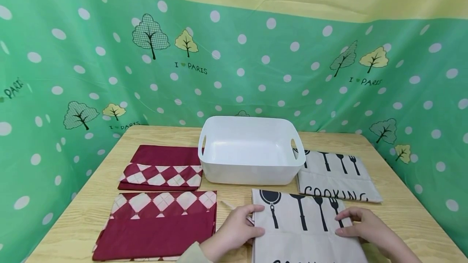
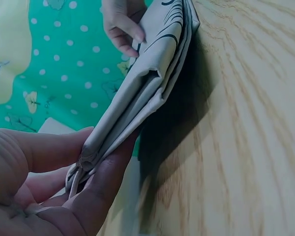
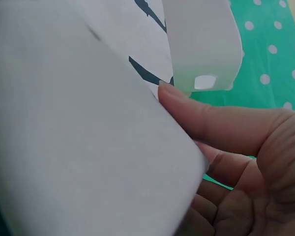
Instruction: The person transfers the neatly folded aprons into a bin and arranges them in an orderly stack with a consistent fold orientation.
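At the left of the head view, two folded dark red cloths with a cream diamond band lie on the light wooden desk (image 1: 87, 214): the farther red diamond cloth (image 1: 161, 168) sits at centre left, and the nearer red diamond cloth (image 1: 155, 224) lies below it at lower left, just apart from it. In the middle of the frame stands a white rectangular plastic basket (image 1: 250, 149) with cut-out handles, its inside bare.

Below the basket, at lower centre, lies a folded beige cloth printed with black kitchen utensils (image 1: 303, 226). The left hand (image 1: 234, 230) holds its left edge; in the left wrist view the thumb lies over the stacked layers (image 2: 137, 103) and the fingers (image 2: 96, 196) curl beneath, so this grip is closed on the cloth and the edge is lifted off the desk. The right hand (image 1: 365, 224) holds the cloth's right edge, thumb on top; the right wrist view shows the thumb (image 3: 206, 118) pressed on the fabric (image 3: 73, 128) with the fingers curled under, again a pinching grip.

At centre right, a second folded beige cloth with utensils and the word COOKING (image 1: 338, 175) lies touching the basket's right corner. Green polka-dot fabric with trees (image 1: 256, 64) forms the backdrop.
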Motion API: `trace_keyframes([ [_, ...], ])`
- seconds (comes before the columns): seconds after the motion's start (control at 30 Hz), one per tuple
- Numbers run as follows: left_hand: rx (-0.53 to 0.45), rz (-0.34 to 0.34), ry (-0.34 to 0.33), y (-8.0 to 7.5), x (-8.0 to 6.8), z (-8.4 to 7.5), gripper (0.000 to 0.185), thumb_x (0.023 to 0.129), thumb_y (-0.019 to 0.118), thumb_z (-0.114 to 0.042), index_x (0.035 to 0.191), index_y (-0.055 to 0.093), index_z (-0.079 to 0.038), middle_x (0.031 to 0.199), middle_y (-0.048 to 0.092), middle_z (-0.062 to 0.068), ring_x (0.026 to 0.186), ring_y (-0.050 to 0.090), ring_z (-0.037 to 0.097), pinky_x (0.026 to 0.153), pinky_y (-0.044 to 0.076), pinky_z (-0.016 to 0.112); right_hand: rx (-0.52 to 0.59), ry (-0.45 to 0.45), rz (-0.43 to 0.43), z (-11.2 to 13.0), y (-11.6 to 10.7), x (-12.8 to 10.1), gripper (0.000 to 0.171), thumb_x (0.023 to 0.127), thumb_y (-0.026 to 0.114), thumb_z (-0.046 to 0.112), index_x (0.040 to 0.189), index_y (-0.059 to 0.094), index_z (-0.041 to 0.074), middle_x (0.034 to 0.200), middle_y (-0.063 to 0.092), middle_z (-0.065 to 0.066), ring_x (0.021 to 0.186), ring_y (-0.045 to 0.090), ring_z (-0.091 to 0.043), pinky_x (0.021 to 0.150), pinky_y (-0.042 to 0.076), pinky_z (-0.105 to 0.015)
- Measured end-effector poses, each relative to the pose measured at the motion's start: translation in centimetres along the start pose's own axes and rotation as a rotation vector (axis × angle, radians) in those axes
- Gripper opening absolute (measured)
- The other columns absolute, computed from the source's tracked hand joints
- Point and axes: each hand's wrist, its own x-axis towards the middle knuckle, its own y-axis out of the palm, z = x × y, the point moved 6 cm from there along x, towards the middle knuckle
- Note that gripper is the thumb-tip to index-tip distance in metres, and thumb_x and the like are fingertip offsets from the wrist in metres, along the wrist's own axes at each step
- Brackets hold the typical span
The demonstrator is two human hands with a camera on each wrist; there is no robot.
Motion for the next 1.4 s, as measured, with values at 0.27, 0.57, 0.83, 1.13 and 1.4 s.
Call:
trace_keyframes([
  [0.27, 0.027, -0.015, 0.024, -0.6, -0.2, -0.4, 0.052, 0.080, 0.075, 0.003, 0.130, 0.061, 0.000, 0.085, 0.071, 0.012, 0.068, 0.065, 0.016, 0.053, 0.054, 0.025, -0.025, -0.025, -0.044, 0.4, 0.0, -0.1, 0.037, 0.079, 0.083, 0.018, 0.107, 0.069, -0.001, 0.120, 0.060, -0.027, 0.104, 0.056, -0.032, 0.075, 0.056, -0.038],
  [0.57, 0.000, -0.005, 0.037, -1.3, -1.1, -1.3, 0.052, 0.081, 0.075, 0.002, 0.131, 0.061, -0.002, 0.093, 0.070, 0.011, 0.071, 0.066, 0.015, 0.057, 0.056, 0.026, -0.009, -0.035, -0.069, 1.3, -0.2, -0.7, 0.039, 0.077, 0.085, 0.019, 0.107, 0.069, 0.000, 0.115, 0.062, -0.018, 0.092, 0.054, -0.022, 0.069, 0.054, -0.033],
  [0.83, 0.039, -0.020, 0.057, -1.9, -1.6, -2.2, 0.053, 0.081, 0.076, 0.001, 0.132, 0.063, -0.006, 0.098, 0.064, 0.008, 0.070, 0.062, 0.014, 0.055, 0.053, 0.023, -0.007, -0.059, -0.070, 2.2, -0.5, -1.3, 0.042, 0.077, 0.084, 0.021, 0.110, 0.068, 0.000, 0.120, 0.060, -0.018, 0.085, 0.049, -0.018, 0.065, 0.051, -0.030],
  [1.13, 0.008, -0.018, 0.060, -2.4, -2.1, -3.2, 0.057, 0.081, 0.076, 0.001, 0.135, 0.060, -0.009, 0.097, 0.066, 0.008, 0.073, 0.063, 0.015, 0.056, 0.051, 0.022, -0.057, -0.082, -0.103, 3.4, -1.1, -2.0, 0.040, 0.077, 0.085, 0.022, 0.109, 0.068, 0.003, 0.122, 0.060, -0.019, 0.089, 0.051, -0.018, 0.066, 0.049, -0.028],
  [1.4, -0.033, -0.030, 0.057, -3.0, -2.6, -4.4, 0.063, 0.081, 0.076, 0.002, 0.139, 0.057, -0.010, 0.094, 0.067, 0.008, 0.074, 0.065, 0.015, 0.055, 0.054, 0.025, -0.050, -0.076, -0.129, 4.3, -1.4, -2.3, 0.043, 0.077, 0.085, 0.022, 0.112, 0.067, 0.003, 0.129, 0.056, -0.026, 0.087, 0.054, -0.018, 0.066, 0.048, -0.029],
])
